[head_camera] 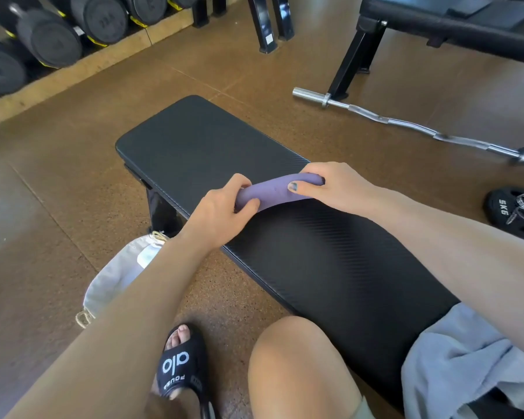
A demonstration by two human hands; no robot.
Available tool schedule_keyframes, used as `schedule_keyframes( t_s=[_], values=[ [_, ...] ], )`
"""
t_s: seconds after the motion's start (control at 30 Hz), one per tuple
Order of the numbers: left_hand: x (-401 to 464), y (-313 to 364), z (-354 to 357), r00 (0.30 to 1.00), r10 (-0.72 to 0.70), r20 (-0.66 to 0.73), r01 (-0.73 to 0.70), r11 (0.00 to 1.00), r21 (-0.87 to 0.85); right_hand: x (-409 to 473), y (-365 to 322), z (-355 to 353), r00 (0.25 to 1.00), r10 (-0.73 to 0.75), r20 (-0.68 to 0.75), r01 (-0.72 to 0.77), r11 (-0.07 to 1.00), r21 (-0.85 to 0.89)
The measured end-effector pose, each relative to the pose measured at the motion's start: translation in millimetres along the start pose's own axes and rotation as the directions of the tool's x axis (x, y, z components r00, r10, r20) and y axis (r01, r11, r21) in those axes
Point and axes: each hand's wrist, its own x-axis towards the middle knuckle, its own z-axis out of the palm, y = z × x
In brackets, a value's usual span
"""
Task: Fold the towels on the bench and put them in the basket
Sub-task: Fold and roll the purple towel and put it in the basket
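Purple towel (276,190), rolled into a tight tube, lay across the middle of the black bench (200,140), gripped at its 8 o'clock end by the left hand (221,211) and at its 2 o'clock end by the right hand (335,184), while the white basket (115,279) stood on the floor at 7 o'clock.

The left arm hides much of the white basket (115,276). Fingers cover both ends of the purple towel (274,190). The grey towel (466,358) runs off the picture's edge.
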Motion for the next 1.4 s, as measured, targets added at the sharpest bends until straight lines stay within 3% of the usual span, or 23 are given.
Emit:
schedule_keyframes(
  t_s=[0.1, 0.17, 0.4, 0.57, 0.7, 0.77, 0.87, 0.93, 1.13, 1.33, 1.4],
  values=[
    [0.8, -3.1, 0.8, 0.992, -0.126, -0.017, 0.12, 0.973, -0.197, 7.6, -3.3, 6.9, 0.997, 0.073, -0.019, -0.073, 0.997, 0.001],
    [4.1, -2.1, 5.5, 0.982, -0.187, -0.036, 0.174, 0.957, -0.23, 12.2, -6.0, 10.9, 0.993, 0.113, -0.029, -0.113, 0.994, 0.002],
    [16.5, -1.4, 10.6, 0.916, -0.402, -0.019, 0.393, 0.905, -0.164, 14.0, -18.8, 8.7, 0.952, 0.29, 0.095, -0.291, 0.957, 0.003],
    [-1.9, 10.7, 12.8, 0.884, -0.463, -0.066, 0.458, 0.886, -0.08, -3.7, -24.4, 27.2, 0.962, 0.274, 0.014, -0.273, 0.962, -0.018],
    [-25.3, 26.4, 5.5, 0.873, -0.487, -0.018, 0.487, 0.873, -0.018, -24.0, -32.3, 37.1, 0.956, 0.292, 0.019, -0.292, 0.956, -0.008],
    [-37.9, 26.4, 7.0, 0.793, -0.61, 0.0, 0.599, 0.779, -0.186, -34.8, -36.9, 46.7, 0.959, 0.282, 0.013, -0.282, 0.959, -0.018],
    [-62.1, 27.7, 18.4, 0.674, -0.719, 0.169, 0.669, 0.497, -0.553, -50.8, -45.1, 57.5, 0.961, 0.276, 0.005, -0.276, 0.961, -0.024],
    [-74.5, 26.6, 25.2, 0.655, -0.708, 0.262, 0.623, 0.311, -0.718, -60.9, -52.5, 61.2, 0.96, 0.279, 0.013, -0.279, 0.96, -0.011],
    [-87.4, 25.2, 23.8, 0.658, -0.637, 0.402, 0.505, -0.023, -0.863, -80.4, -77.0, 84.4, 0.958, 0.279, 0.065, -0.282, 0.959, 0.029],
    [-100.5, 30.8, 20.8, 0.63, -0.619, 0.47, 0.505, -0.133, -0.853, -88.6, -94.7, 97.0, 0.933, 0.316, 0.174, -0.322, 0.947, 0.008],
    [-105.4, 30.0, 16.3, 0.624, -0.64, 0.448, 0.509, -0.102, -0.854, -90.9, -100.0, 99.8, 0.924, 0.31, 0.226, -0.32, 0.947, 0.008]
  ],
)
